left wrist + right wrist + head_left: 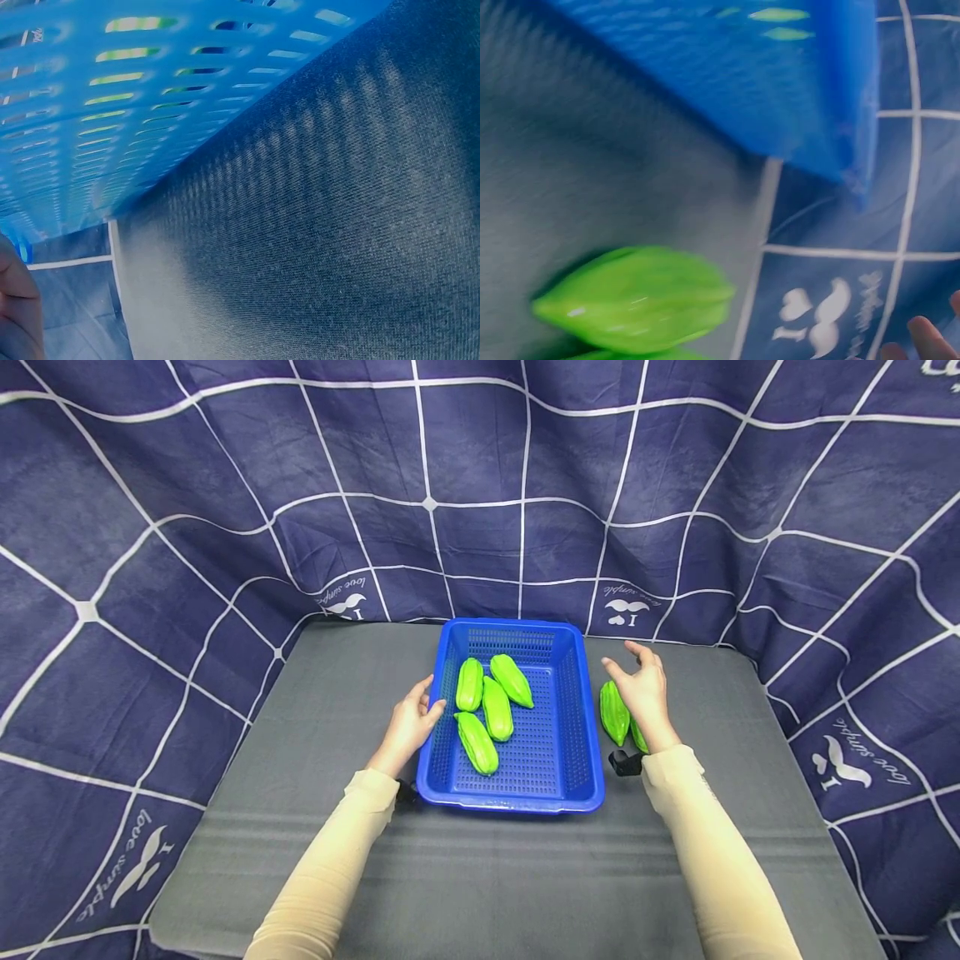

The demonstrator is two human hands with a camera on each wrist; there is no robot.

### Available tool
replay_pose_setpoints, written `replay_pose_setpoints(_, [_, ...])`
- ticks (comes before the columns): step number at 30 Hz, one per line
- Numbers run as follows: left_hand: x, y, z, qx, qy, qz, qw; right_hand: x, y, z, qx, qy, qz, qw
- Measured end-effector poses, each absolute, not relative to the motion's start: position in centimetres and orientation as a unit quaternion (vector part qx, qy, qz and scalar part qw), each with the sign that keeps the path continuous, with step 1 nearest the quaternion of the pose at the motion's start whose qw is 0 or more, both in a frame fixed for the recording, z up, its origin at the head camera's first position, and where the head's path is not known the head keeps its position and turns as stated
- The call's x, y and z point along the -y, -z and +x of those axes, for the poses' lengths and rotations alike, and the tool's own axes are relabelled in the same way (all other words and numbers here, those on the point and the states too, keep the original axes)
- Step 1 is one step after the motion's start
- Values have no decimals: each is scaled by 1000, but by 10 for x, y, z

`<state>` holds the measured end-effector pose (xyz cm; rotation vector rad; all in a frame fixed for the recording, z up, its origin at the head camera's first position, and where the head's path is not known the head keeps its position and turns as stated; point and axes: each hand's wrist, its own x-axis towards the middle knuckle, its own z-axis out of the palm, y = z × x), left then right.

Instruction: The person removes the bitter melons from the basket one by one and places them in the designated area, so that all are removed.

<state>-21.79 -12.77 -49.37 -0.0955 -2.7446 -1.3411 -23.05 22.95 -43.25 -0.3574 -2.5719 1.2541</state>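
My left hand (408,727) holds the left rim of a blue plastic basket (512,807), its thumb over the rim and its fingers along the outer side. Only part of a finger (19,304) shows in the left wrist view, beside the perforated wall. Several green, ridged star fruits (497,708) lie in the left part of the basket. To the right, my right hand (647,693) hovers with thumb and fingers spread and nothing between them. Below it, a star fruit (613,714) lies on the table; a second one (639,737) is partly hidden by the hand.
A grey cloth-covered table (300,718) carries the basket. Dark blue curtains (480,468) with white grid lines hang behind the table and at both sides. A black wrist-camera mount (624,763) sticks out beside the right sleeve.
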Motion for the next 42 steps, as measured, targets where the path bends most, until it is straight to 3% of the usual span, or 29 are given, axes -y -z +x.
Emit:
replay_pose_setpoints(8, [128, 494, -219, 903, 426, -36, 47, -201, 405, -242, 885, -443, -83, 113])
replay_pose_setpoints(16, [129, 495, -218, 902, 428, -28, 41, -170, 402, -254, 883, -458, -66, 76])
replay_pose_setpoints(29, [127, 493, -215, 900, 432, -28, 49, -144, 420, -262, 878, -474, -53, 34])
replay_pose_setpoints(42, [127, 496, -217, 899, 434, -21, 49, -130, 464, -267, 882, -467, -60, -9])
